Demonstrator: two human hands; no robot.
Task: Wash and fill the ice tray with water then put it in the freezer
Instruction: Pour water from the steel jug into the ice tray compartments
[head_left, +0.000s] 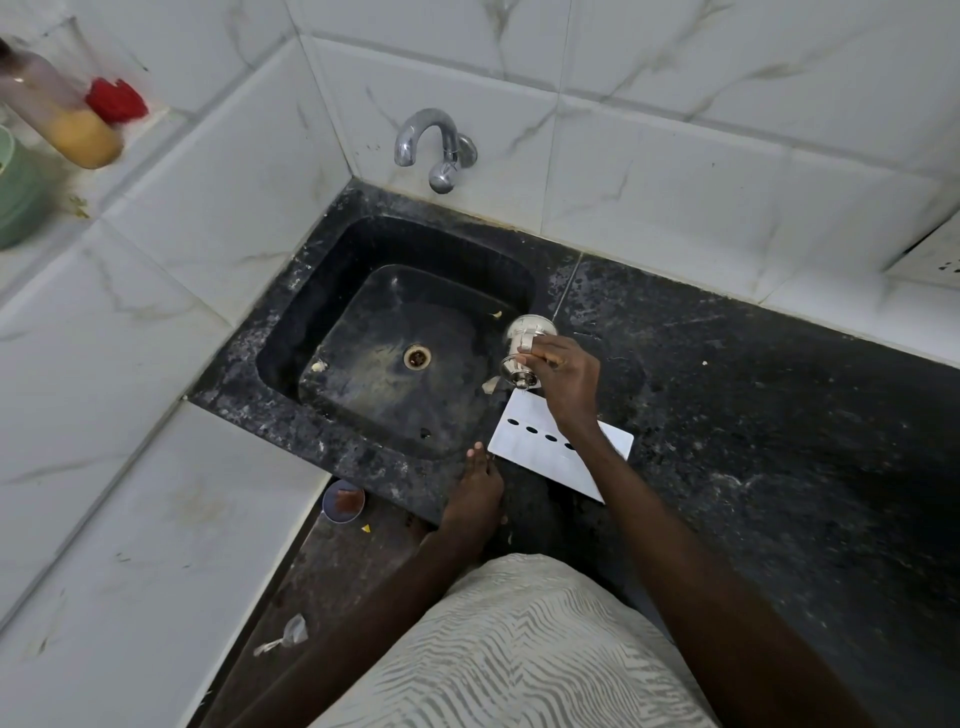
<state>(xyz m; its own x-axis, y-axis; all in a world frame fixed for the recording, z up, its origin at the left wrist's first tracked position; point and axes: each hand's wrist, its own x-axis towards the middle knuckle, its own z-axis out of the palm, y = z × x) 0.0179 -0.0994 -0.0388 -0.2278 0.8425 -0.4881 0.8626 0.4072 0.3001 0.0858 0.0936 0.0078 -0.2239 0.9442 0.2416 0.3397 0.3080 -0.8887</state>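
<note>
The white ice tray lies flat on the black counter, just right of the sink, with a row of dark oval holes showing. My right forearm crosses over its far half. Above the tray's far end, at the sink's right rim, my right hand grips a small shiny steel container, which is tilted. My left hand rests on the counter's front edge beside the tray's near left corner, fingers fairly straight and holding nothing.
The black sink has a round drain and a few scraps in it. A chrome tap sticks out of the tiled wall, with no water running. A bottle, a red object and a green bowl sit on the left ledge.
</note>
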